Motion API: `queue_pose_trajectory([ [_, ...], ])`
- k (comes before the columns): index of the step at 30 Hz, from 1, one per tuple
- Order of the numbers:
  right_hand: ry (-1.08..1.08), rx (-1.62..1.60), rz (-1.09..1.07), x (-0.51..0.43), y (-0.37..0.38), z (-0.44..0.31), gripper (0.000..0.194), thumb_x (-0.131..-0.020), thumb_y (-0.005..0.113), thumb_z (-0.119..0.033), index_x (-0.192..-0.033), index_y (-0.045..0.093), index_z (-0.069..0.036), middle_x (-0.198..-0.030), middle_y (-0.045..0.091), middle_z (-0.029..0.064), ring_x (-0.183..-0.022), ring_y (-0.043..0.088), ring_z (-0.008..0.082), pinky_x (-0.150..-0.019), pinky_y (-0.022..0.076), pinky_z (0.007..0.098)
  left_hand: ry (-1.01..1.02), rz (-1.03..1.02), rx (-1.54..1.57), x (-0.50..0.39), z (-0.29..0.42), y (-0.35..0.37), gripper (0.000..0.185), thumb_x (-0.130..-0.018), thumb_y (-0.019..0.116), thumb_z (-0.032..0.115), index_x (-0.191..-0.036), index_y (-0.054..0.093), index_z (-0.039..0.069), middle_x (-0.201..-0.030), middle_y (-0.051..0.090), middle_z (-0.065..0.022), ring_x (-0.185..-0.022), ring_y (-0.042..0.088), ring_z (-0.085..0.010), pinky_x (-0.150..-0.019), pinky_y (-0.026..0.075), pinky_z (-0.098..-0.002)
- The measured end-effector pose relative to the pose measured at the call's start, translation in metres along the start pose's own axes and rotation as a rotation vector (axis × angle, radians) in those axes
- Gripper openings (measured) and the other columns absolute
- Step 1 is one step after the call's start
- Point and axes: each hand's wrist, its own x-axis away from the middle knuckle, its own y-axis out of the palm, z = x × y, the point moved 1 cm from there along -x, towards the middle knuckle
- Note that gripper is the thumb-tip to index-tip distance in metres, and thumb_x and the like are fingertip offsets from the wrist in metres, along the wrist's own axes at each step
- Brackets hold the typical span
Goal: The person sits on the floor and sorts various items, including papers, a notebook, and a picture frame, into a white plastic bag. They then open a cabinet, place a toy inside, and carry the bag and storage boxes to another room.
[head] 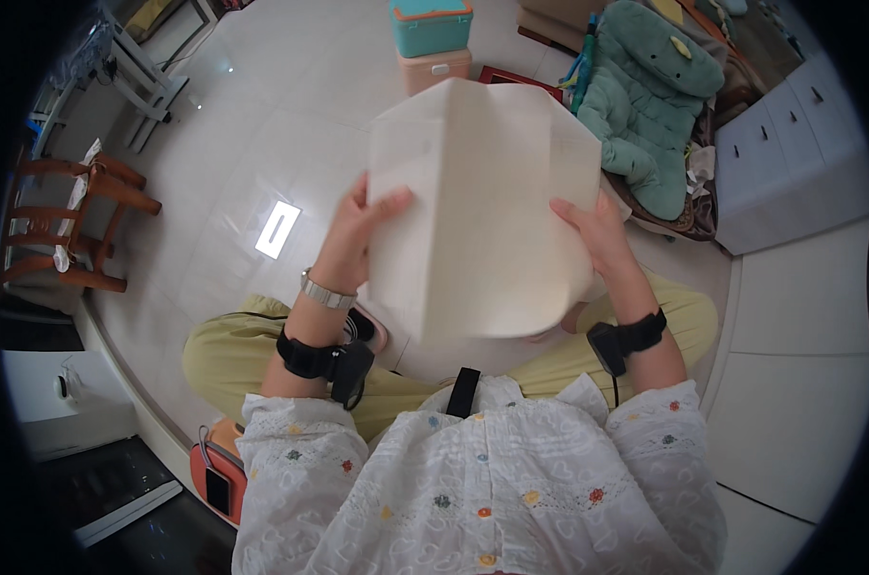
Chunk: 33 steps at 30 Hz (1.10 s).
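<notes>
A large off-white panelled piece [495,215], of stiff fabric or card, is raised in front of me above the floor. Creases running lengthwise divide it into panels, and its upper corners slant inward. My left hand [359,230] grips its left edge, thumb lying on the near face and fingers behind. On the opposite edge, my right hand [596,230] holds it in the same way. The fingers of both hands are partly hidden by the piece. Its outline is slightly blurred.
Stacked teal [432,32] and pink boxes [434,70] stand beyond the piece. To the right are a green plush cushion [636,115] and white drawers [794,136]. A wooden chair [82,215] is at left; an orange-red case [219,474] with a phone sits lower left.
</notes>
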Motion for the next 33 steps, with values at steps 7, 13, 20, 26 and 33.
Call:
queue_pose_trajectory([
  [7,-0.353,0.656,0.322,0.005,0.059,0.011,0.017,-0.079,0.061,-0.011,-0.090,0.060,0.002,-0.069,0.061,0.0208,-0.063,0.063,0.0294,-0.057,0.0479,0.0336,0.230,0.110,-0.551,-0.002,-0.049,0.018,0.040,-0.086,0.049,0.003,-0.126,0.042,0.001,-0.109,0.059,-0.0138,-0.096,0.057,-0.0221,-0.080,0.045,-0.0280],
  [13,-0.270,0.613,0.242,0.033,0.132,0.015,0.034,-0.087,0.051,-0.016,-0.116,0.050,0.001,-0.072,0.060,0.0225,-0.065,0.060,0.0380,-0.056,0.0469,0.0413,0.495,0.190,-0.916,-0.001,-0.061,0.034,0.051,-0.082,0.043,-0.004,-0.132,0.032,-0.004,-0.125,0.045,-0.0283,-0.113,0.048,-0.0371,-0.092,0.041,-0.0354],
  [20,-0.056,0.227,0.133,0.039,0.146,0.012,0.026,-0.091,0.051,-0.019,-0.106,0.054,0.002,-0.092,0.064,0.0113,-0.088,0.060,0.0179,-0.074,0.0453,0.0283,0.370,0.133,-0.949,-0.001,-0.067,0.047,0.061,-0.086,0.044,0.008,-0.139,0.017,-0.003,-0.142,0.022,-0.0268,-0.131,0.021,-0.0430,-0.103,0.022,-0.0527],
  [26,-0.179,-0.173,0.272,0.029,0.124,-0.006,0.032,-0.089,0.054,-0.016,-0.112,0.048,0.004,-0.113,0.054,0.0114,-0.103,0.051,0.0151,-0.086,0.0423,0.0283,0.756,0.000,-1.523,0.011,-0.069,0.068,0.060,-0.083,0.047,0.014,-0.135,0.025,-0.005,-0.142,0.025,-0.0222,-0.132,0.023,-0.0393,-0.104,0.019,-0.0568],
  [33,-0.262,-0.524,0.445,0.026,0.041,-0.050,0.040,-0.087,0.055,-0.018,-0.120,0.044,0.001,-0.117,0.052,0.0110,-0.108,0.051,0.0213,-0.090,0.0425,0.0357,0.814,0.101,-1.278,0.000,-0.022,0.046,0.070,-0.073,0.069,0.025,-0.135,0.037,0.014,-0.138,0.036,-0.0130,-0.123,0.040,-0.0313,-0.101,0.033,-0.0428],
])
